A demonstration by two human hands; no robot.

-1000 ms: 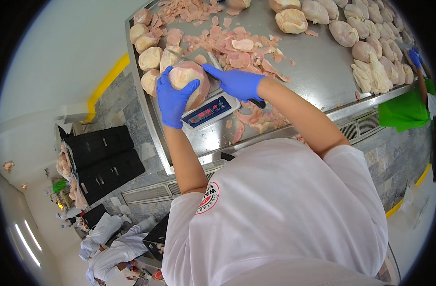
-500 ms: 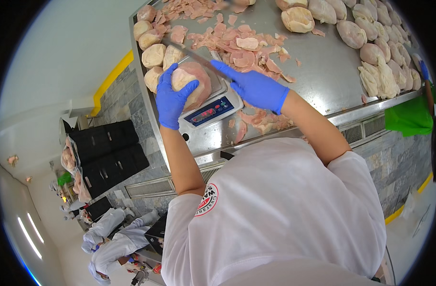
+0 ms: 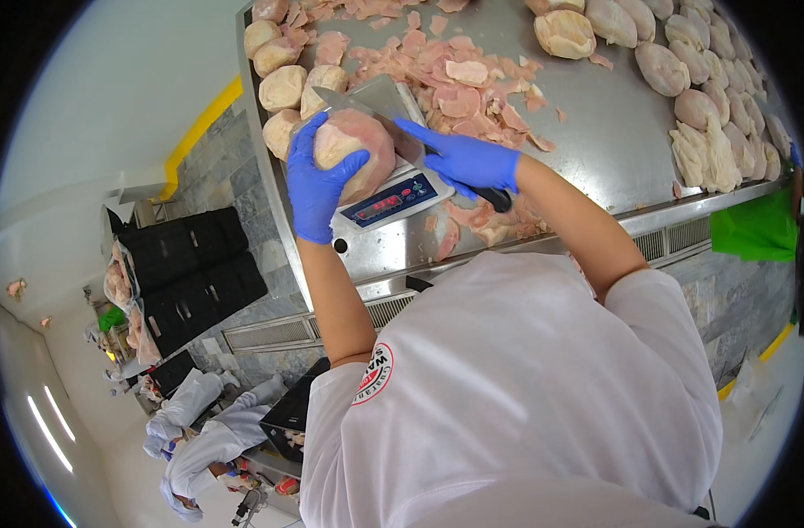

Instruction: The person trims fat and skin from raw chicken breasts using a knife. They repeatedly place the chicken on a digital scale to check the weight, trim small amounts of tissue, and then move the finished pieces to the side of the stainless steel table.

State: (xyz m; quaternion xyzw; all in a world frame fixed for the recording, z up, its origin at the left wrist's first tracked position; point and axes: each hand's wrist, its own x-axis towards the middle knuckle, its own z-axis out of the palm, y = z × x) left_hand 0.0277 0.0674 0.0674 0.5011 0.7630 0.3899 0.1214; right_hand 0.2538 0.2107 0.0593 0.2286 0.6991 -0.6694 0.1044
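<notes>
A round pink ham, with a pale patch on one side, rests on a digital scale near the table's left end. My left hand, in a blue glove, grips the ham's left side with fingers and thumb spread around it. My right hand, gloved too, holds a knife by its black handle, index finger stretched along the blade. The blade lies along the ham's far right side, its tip beyond the ham toward the upper left. Whether its edge is in the meat is hidden.
Pink meat trimmings are heaped beyond the scale, more lie near the front edge. Trimmed round hams line the steel table's left rim. Many larger pieces stand at the right. Black crates and co-workers are at the left.
The knife has turned, so more of its blade face and its black handle now show. My left hand and the ham have stayed almost still. The whole view has shifted slightly.
</notes>
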